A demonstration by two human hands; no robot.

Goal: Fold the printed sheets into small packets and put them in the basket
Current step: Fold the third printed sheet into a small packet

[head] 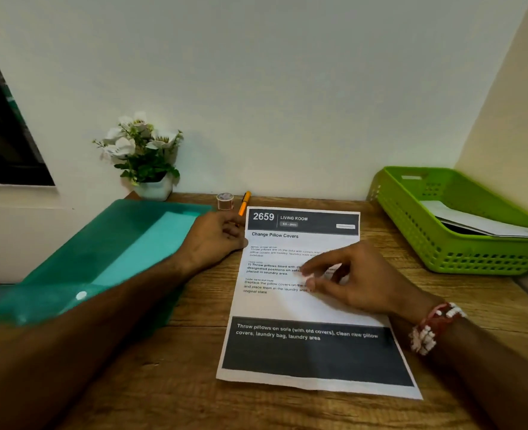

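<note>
Desk (179, 383), basket (411, 231) — papers (480, 223) inside, sheet (287, 305) flat, right fingers (318, 267) relaxed, left fingers (234, 234) unclear.

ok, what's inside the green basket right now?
White paper with a dark patch lies in the green basket, at its right end. The front wall hides the floor, so the count of pieces is unclear.

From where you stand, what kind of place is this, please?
Probably a home desk in a corner: a wooden tabletop with a teal document folder, an orange pen and a potted flower against the wall.
</note>
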